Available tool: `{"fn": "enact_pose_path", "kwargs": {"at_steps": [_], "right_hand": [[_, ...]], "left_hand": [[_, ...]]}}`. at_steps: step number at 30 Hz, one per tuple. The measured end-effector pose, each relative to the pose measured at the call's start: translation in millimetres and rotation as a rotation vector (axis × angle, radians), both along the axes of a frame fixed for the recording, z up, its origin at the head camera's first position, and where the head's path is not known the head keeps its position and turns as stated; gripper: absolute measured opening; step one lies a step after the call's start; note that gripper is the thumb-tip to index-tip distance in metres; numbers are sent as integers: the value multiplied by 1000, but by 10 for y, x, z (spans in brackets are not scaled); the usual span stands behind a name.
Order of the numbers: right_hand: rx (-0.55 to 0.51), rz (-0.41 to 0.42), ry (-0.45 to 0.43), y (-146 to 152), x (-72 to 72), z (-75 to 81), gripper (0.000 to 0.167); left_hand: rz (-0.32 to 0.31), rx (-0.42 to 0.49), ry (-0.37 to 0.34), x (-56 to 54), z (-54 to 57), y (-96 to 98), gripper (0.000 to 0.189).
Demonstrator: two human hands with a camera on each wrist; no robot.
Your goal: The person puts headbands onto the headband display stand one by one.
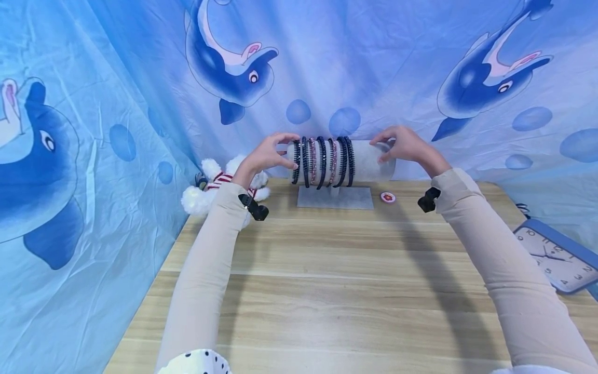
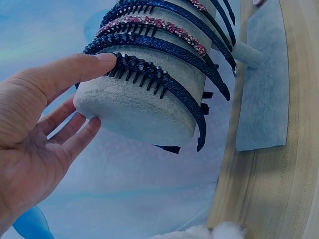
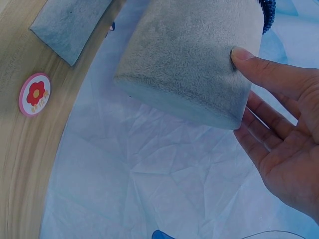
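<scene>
A grey plush headband stand (image 1: 366,161) has a horizontal roll on a short post above a flat base (image 1: 335,198). Several headbands, dark blue and pink with small toothed combs, circle its left and middle part. My left hand (image 1: 267,155) grips the roll's left end. In the left wrist view its thumb lies on the outermost dark blue beaded headband (image 2: 185,97), while the other fingers reach behind the roll. At the bare right end, my right hand (image 1: 405,144) holds the roll, thumb pressing the plush front (image 3: 184,55) and fingers at the back.
A round badge with a red flower (image 1: 388,197) lies right of the base. A white plush toy (image 1: 195,200) in red stripes sits at the table's back left. A blue-framed clock (image 1: 556,254) is at the right edge. Behind the wooden table (image 1: 317,280) hangs a blue dolphin curtain (image 1: 374,67).
</scene>
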State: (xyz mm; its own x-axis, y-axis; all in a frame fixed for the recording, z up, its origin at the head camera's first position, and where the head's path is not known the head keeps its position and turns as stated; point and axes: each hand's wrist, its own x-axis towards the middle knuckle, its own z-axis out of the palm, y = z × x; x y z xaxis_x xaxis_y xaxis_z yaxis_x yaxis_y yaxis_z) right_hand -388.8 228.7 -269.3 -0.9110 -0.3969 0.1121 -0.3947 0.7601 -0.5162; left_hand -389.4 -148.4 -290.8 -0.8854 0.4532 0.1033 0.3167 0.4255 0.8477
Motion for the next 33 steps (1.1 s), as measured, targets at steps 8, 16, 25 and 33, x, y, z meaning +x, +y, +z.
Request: {"fn": "enact_pose_path", "kwargs": {"at_steps": [8,16,25,33], "right_hand": [[-7,9,-4,12,5,-2,52],[-30,17,-12,41,10,-31,54],[-23,50,88,89,51,-161,52],[-105,-38,292,308,159,-471,57]], "left_hand": [[11,29,52,-81,-121,-15,85],[52,51,99,-6,-195,25,84],[157,143,181,101,-313,-13,68],[344,-40,361,136,-474,-123,56]]}}
